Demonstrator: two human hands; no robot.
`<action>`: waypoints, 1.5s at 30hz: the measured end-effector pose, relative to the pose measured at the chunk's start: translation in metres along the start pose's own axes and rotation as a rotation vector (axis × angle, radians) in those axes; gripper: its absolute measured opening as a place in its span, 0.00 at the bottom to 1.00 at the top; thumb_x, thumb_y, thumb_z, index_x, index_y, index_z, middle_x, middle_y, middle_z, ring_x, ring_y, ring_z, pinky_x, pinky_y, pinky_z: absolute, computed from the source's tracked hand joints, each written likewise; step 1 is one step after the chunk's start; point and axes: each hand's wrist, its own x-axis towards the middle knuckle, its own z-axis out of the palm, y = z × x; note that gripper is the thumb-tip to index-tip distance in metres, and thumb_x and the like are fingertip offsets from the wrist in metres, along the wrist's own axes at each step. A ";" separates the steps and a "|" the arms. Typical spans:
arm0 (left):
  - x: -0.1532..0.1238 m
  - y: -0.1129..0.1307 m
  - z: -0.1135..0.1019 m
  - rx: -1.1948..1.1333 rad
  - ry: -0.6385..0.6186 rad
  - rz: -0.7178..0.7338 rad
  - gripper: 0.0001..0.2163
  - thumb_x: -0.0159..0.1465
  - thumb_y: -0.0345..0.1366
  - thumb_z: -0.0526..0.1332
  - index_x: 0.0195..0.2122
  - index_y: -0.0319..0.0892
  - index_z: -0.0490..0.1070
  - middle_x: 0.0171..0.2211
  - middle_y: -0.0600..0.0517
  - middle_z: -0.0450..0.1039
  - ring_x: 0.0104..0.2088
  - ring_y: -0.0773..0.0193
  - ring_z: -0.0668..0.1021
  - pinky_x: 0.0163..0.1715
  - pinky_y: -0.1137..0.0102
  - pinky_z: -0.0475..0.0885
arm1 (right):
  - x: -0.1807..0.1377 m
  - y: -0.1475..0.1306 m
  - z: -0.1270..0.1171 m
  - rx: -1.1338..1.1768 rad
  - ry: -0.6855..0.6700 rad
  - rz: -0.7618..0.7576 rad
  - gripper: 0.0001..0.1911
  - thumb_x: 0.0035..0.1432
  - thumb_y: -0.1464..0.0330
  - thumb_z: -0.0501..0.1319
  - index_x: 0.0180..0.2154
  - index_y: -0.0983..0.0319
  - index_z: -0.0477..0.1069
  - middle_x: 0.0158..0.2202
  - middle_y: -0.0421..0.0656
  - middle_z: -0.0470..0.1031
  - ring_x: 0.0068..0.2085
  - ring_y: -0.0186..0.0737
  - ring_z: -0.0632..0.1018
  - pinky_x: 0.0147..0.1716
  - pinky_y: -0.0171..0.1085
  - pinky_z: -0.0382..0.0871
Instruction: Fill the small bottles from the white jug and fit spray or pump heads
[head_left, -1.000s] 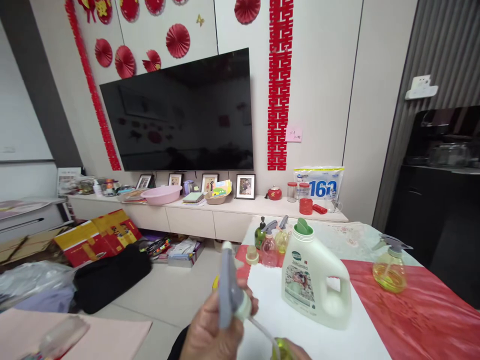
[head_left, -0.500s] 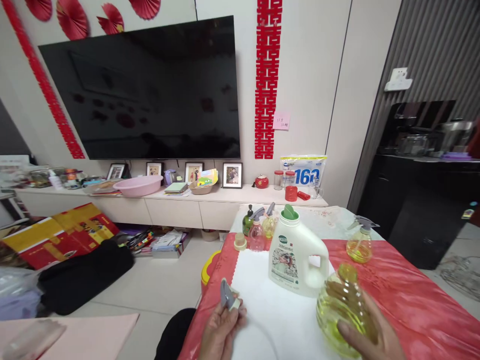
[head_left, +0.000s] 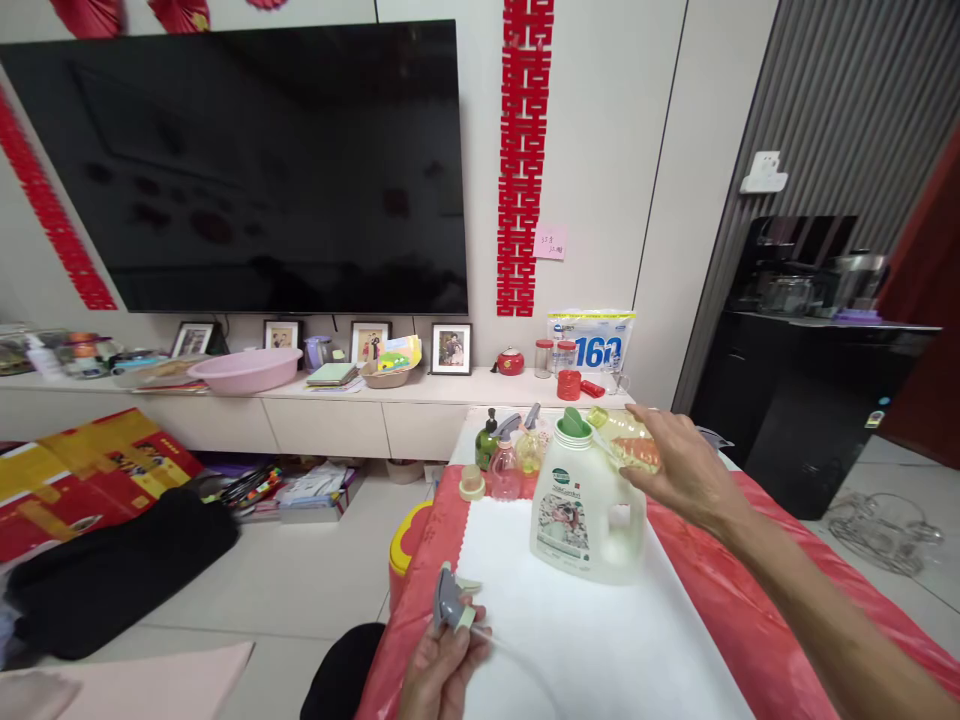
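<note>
My left hand [head_left: 442,665], low on the near side of the table, pinches a grey trigger spray head [head_left: 450,603]; its thin clear tube trails right over the white cloth. With my right hand [head_left: 686,465] I grip a clear spray bottle [head_left: 628,440] with yellowish contents. It is tipped on its side, its neck pointing left towards the mouth of a large white detergent jug [head_left: 581,530]. The jug stands upright, a green spout [head_left: 573,421] in its opening. Whether liquid is flowing cannot be made out.
Left of the jug stand a pink spray bottle [head_left: 506,470], a yellow spray bottle [head_left: 529,450], a green pump bottle [head_left: 486,440] and a pale cap [head_left: 472,484]. White cloth [head_left: 600,640] lies over a red tablecloth [head_left: 757,540]. Behind runs a low cabinet [head_left: 337,420].
My right hand has moved up and away from me with the clear spray bottle, tipping it from upright to sideways beside the jug's mouth. My left hand stays low, holding the spray head.
</note>
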 end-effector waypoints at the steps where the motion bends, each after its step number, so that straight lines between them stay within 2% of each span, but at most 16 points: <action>1: 0.000 0.001 -0.001 -0.004 -0.010 -0.022 0.21 0.43 0.35 0.80 0.39 0.39 0.81 0.37 0.45 0.84 0.32 0.60 0.84 0.35 0.71 0.80 | 0.004 0.000 0.000 -0.072 -0.015 -0.012 0.35 0.57 0.62 0.59 0.64 0.64 0.58 0.54 0.50 0.71 0.50 0.52 0.71 0.47 0.47 0.69; 6: 0.000 0.000 -0.003 -0.036 -0.003 -0.018 0.22 0.43 0.35 0.80 0.40 0.40 0.80 0.37 0.45 0.84 0.32 0.61 0.84 0.35 0.72 0.80 | 0.018 0.002 -0.005 -0.212 -0.044 -0.052 0.34 0.55 0.67 0.59 0.64 0.64 0.59 0.52 0.51 0.71 0.48 0.52 0.70 0.41 0.46 0.66; 11: 0.000 -0.002 -0.002 -0.024 -0.006 -0.015 0.23 0.42 0.37 0.80 0.40 0.39 0.81 0.37 0.44 0.84 0.32 0.61 0.84 0.35 0.72 0.80 | 0.026 0.000 -0.013 -0.292 -0.062 -0.136 0.33 0.55 0.68 0.59 0.63 0.63 0.60 0.56 0.51 0.70 0.51 0.52 0.69 0.41 0.45 0.63; 20: 0.003 -0.004 -0.006 -0.023 -0.011 -0.023 0.23 0.42 0.38 0.81 0.39 0.39 0.81 0.38 0.43 0.84 0.32 0.60 0.84 0.35 0.71 0.80 | 0.041 -0.012 -0.025 -0.410 -0.079 -0.251 0.32 0.51 0.74 0.58 0.59 0.61 0.63 0.52 0.49 0.72 0.49 0.49 0.68 0.41 0.44 0.57; 26: 0.008 -0.007 -0.012 -0.020 -0.011 -0.030 0.23 0.43 0.38 0.80 0.40 0.38 0.81 0.38 0.43 0.84 0.33 0.59 0.84 0.35 0.70 0.80 | 0.046 -0.016 -0.028 -0.456 -0.076 -0.278 0.33 0.51 0.79 0.57 0.59 0.59 0.63 0.52 0.47 0.72 0.50 0.49 0.68 0.42 0.44 0.55; 33: 0.006 -0.006 -0.009 -0.021 -0.016 -0.040 0.23 0.42 0.38 0.80 0.39 0.39 0.80 0.37 0.44 0.83 0.32 0.60 0.84 0.36 0.70 0.80 | 0.048 -0.018 -0.031 -0.489 -0.067 -0.302 0.35 0.51 0.81 0.56 0.61 0.56 0.61 0.52 0.45 0.71 0.51 0.47 0.68 0.46 0.47 0.53; 45: 0.005 -0.005 -0.008 -0.023 -0.008 -0.044 0.23 0.42 0.37 0.80 0.40 0.38 0.80 0.38 0.43 0.84 0.32 0.59 0.84 0.35 0.70 0.80 | 0.052 -0.023 -0.038 -0.525 -0.064 -0.337 0.34 0.52 0.83 0.54 0.60 0.56 0.63 0.54 0.48 0.71 0.53 0.49 0.67 0.48 0.50 0.53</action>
